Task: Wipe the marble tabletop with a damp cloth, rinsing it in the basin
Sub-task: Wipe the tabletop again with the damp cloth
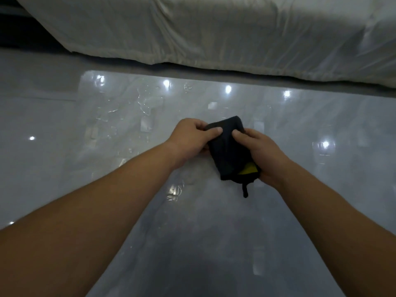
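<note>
Two bare forearms reach in from the bottom edge and meet over the marble tabletop [321,211]. Between them sits a folded dark cloth [227,151], held just above or against the glossy surface; which one cannot be told. The left hand [192,138] pinches the cloth's far left edge, thumb on top and fingers curled round it. The right hand [261,155] grips the right side, thumb pressed onto the top and fingers wrapped underneath. A patch of yellow [248,169] shows at the cloth's near corner by the right palm, and a short dark loop [245,190] hangs from that end. Beyond the hands, streaks and beads of water [145,106] lie on the marble, which reflects several ceiling lights. Past the table's far edge runs a pale sheet-covered piece of furniture [214,28].
</note>
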`<state>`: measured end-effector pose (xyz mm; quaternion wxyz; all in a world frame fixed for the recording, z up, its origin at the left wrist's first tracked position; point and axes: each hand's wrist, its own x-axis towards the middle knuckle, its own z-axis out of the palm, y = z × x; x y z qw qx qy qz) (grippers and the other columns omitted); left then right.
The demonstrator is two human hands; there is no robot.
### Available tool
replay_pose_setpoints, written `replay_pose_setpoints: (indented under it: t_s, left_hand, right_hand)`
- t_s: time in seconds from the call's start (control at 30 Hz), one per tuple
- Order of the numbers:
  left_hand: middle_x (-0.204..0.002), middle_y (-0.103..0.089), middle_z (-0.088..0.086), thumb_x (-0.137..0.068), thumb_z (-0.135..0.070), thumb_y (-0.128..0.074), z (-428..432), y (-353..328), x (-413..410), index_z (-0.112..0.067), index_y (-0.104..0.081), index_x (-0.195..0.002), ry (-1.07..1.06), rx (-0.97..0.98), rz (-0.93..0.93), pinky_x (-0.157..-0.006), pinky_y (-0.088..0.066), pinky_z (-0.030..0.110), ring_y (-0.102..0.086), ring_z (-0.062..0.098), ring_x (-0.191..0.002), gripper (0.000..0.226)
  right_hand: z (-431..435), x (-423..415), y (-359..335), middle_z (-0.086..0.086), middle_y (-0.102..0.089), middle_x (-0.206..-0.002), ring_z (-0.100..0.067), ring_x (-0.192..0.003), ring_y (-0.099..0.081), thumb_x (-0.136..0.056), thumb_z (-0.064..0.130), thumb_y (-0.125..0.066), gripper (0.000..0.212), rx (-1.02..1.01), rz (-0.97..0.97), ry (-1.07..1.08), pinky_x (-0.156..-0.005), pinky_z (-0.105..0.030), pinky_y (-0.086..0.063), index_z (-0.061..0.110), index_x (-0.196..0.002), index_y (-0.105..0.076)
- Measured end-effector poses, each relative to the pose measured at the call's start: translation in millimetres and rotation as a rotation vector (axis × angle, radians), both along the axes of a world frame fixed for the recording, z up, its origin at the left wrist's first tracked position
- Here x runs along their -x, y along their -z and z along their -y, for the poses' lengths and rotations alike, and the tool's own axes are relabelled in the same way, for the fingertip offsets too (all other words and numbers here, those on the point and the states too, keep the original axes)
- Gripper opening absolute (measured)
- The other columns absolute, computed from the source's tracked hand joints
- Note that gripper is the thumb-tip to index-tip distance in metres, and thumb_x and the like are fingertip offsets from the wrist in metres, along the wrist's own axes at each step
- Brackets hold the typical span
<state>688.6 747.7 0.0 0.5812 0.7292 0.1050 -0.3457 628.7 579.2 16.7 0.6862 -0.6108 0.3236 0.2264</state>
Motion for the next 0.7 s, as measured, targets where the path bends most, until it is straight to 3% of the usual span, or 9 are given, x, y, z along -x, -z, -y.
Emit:
replay_pose_setpoints:
  t_s: [0.1, 0.17, 0.23, 0.37, 0.53, 0.6, 0.7]
  left_hand:
    - [-0.082, -0.071, 0.008, -0.086, -0.029, -0.076, 4.9, 7.5, -3.0, -0.012, -0.069, -0.090, 0.066, -0.161, 0.142, -0.069, -0.062, 0.039, -0.072, 0.022, -0.074, 0.019]
    - [-0.085, -0.070, 0.002, -0.089, -0.038, -0.070, 0.8, 9.4, -6.6, -0.020, -0.068, -0.091, 0.119, -0.283, 0.249, -0.075, -0.057, 0.035, -0.068, 0.020, -0.079, 0.019]
    - [-0.094, -0.067, 0.000, -0.092, -0.039, -0.061, -12.0, 9.7, -9.3, -0.022, -0.068, -0.098, 0.135, -0.399, 0.398, -0.080, -0.053, 0.033, -0.064, 0.015, -0.084, 0.019]
    - [-0.125, -0.058, 0.009, -0.092, -0.039, -0.052, -61.3, 16.9, -15.9, -0.018, -0.064, -0.120, 0.250, -0.679, 0.651, -0.101, -0.045, 0.043, -0.057, 0.029, -0.114, 0.037]
    - [-0.152, -0.038, 0.011, -0.089, -0.057, -0.029, -120.1, 28.3, -25.8, -0.027, -0.050, -0.133, 0.457, -1.007, 0.588, -0.114, -0.025, 0.062, -0.030, 0.040, -0.142, 0.058]
    - [-0.157, -0.031, 0.008, -0.089, -0.061, -0.023, -136.5, 31.1, -26.3, -0.030, -0.042, -0.137, 0.496, -1.031, 0.551, -0.114, -0.021, 0.064, -0.023, 0.040, -0.145, 0.060]
    - [-0.166, -0.015, 0.004, -0.090, -0.064, -0.014, -149.1, 34.6, -20.9, -0.033, -0.030, -0.149, 0.523, -0.996, 0.551, -0.118, -0.015, 0.063, -0.010, 0.038, -0.151, 0.068]
  right_hand:
    - [13.1, -1.3, 18.9, -0.002, -0.065, -0.117, -0.012, -0.101, -0.064, -0.096, 0.029, -0.065, 0.042, 0.596, 0.171, -0.231, -0.078, -0.023, -0.052, 0.022, -0.137, -0.053]
    - [17.2, 4.5, 29.5, -0.005, -0.061, -0.125, -0.020, -0.114, -0.057, -0.096, 0.029, -0.060, 0.040, 0.948, 0.428, -0.384, -0.095, -0.029, -0.047, 0.021, -0.135, -0.056]
    - [15.4, 12.1, 41.1, -0.010, -0.056, -0.138, -0.031, -0.129, -0.048, -0.094, 0.037, -0.055, 0.046, 1.148, 0.634, -0.609, -0.108, -0.041, -0.039, 0.019, -0.135, -0.059]
    - [-2.9, 20.9, 68.8, -0.006, -0.019, -0.168, -0.034, -0.155, -0.008, -0.098, 0.058, -0.037, 0.063, 1.217, 0.647, -1.014, -0.123, -0.057, -0.012, 0.032, -0.156, -0.032]
    - [20.0, -2.7, 78.5, -0.007, -0.013, -0.169, -0.035, -0.155, -0.005, -0.100, 0.055, -0.028, 0.067, 1.361, 0.363, -0.699, -0.124, -0.057, -0.010, 0.026, -0.160, -0.018]
    - [27.7, -20.8, 75.9, -0.009, -0.007, -0.169, -0.035, -0.155, 0.001, -0.100, 0.054, -0.026, 0.068, 1.362, 0.264, -0.618, -0.125, -0.055, -0.006, 0.026, -0.160, -0.014]
    - [2.1, -54.2, 76.2, -0.009, -0.007, -0.170, -0.036, -0.155, 0.001, -0.102, 0.050, -0.026, 0.065, 1.387, 0.308, -0.626, -0.125, -0.054, -0.005, 0.025, -0.161, -0.014]
